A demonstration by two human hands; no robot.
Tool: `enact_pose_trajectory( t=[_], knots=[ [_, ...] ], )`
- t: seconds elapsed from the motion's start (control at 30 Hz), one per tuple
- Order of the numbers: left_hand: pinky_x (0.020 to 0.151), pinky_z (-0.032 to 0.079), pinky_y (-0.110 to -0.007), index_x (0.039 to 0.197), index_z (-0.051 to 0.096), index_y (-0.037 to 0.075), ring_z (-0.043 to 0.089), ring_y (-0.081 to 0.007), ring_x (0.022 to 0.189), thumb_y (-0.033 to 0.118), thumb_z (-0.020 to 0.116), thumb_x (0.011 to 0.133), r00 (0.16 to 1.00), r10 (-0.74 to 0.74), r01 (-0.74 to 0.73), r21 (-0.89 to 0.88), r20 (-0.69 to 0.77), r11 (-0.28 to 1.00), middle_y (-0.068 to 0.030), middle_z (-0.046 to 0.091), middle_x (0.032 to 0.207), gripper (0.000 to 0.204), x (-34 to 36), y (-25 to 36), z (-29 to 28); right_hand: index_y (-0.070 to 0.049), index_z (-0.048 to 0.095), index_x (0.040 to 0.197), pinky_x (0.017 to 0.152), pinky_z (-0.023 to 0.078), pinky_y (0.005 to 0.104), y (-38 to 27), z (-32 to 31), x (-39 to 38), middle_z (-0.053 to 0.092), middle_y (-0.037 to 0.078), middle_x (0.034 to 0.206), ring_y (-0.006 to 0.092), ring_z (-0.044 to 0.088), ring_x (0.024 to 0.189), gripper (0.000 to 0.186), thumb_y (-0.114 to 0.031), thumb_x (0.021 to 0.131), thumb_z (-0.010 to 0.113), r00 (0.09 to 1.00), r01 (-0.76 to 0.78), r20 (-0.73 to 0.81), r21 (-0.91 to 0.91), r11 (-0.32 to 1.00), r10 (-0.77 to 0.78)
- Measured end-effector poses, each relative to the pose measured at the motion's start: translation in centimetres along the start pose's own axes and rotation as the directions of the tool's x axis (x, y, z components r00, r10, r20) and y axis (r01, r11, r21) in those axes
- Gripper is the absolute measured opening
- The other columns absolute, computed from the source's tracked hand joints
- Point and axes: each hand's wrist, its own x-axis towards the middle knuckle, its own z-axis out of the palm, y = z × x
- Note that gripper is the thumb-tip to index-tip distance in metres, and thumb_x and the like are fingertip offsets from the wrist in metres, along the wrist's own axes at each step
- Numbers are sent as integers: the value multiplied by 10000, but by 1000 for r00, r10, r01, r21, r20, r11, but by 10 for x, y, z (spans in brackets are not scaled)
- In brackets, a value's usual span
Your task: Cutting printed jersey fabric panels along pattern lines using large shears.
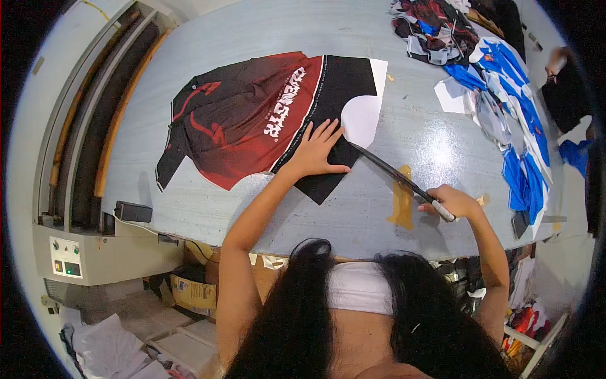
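Note:
A printed black and red fabric panel (252,114) lies spread on the grey table, with light lettering beside a thin patterned stripe. White material shows along its right side, including inside a curved notch (360,123). My left hand (315,151) lies on the panel's black part, palm down, its fingers and thumb spread. In my right hand (453,202) is a pair of long dark scissors (394,174), the grip closed round the handles. The blades point up and left, their tips at the panel's black edge close to my left fingers. Whether the tips hold cloth I cannot tell.
Mixed fabric scraps (435,31) heap at the far right, with blue and white cloth pieces (514,107) along the table's right side. Brown tape (401,199) sticks to the tabletop near the scissors. At the left are a small black box (133,211) and a roller machine (95,120).

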Motion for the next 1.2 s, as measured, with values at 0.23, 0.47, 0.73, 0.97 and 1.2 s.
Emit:
enact_pose_trajectory(
  t=[0.23,0.47,0.73,0.97,1.2],
  knots=[
    [1038,107,-502,1300,318,-10,200,-311,1295,714,541,610,1000,-12,12,-14,-12,1000,-176,259,1380,1025,0,-1,1,41,530,684,505,387,365,-10,7,-4,488,159,535,257,490,491,532,-479,794,550,999,-51,13,51,997,51],
    [1041,103,-492,1297,307,-34,199,-305,1298,726,531,608,1000,-18,18,-9,-10,1000,-178,255,1382,1050,0,-2,2,9,523,716,508,414,330,-24,9,-7,506,104,542,202,529,508,541,-520,823,489,984,-156,111,169,973,139],
    [1043,120,-470,1274,303,-89,208,-311,1296,738,521,603,999,-8,8,2,-35,1000,-237,260,1360,1087,-1,-2,2,2,506,821,475,430,306,-47,0,7,522,81,581,176,556,495,581,-571,837,413,958,-197,238,123,973,163],
    [1059,92,-440,1280,248,-126,143,-327,1312,753,532,582,999,-40,41,-17,19,999,-266,193,1375,1157,0,-3,4,4,516,780,509,436,313,-50,2,26,529,86,592,189,559,518,604,-588,831,405,964,-195,207,125,973,167],
    [1058,85,-449,1279,243,-131,144,-333,1312,758,527,580,998,-56,57,22,-23,998,-268,208,1369,1166,-1,-5,6,-6,527,734,523,429,323,-51,11,30,559,99,613,211,557,529,619,-605,822,399,967,-219,160,147,965,195]
  ],
)
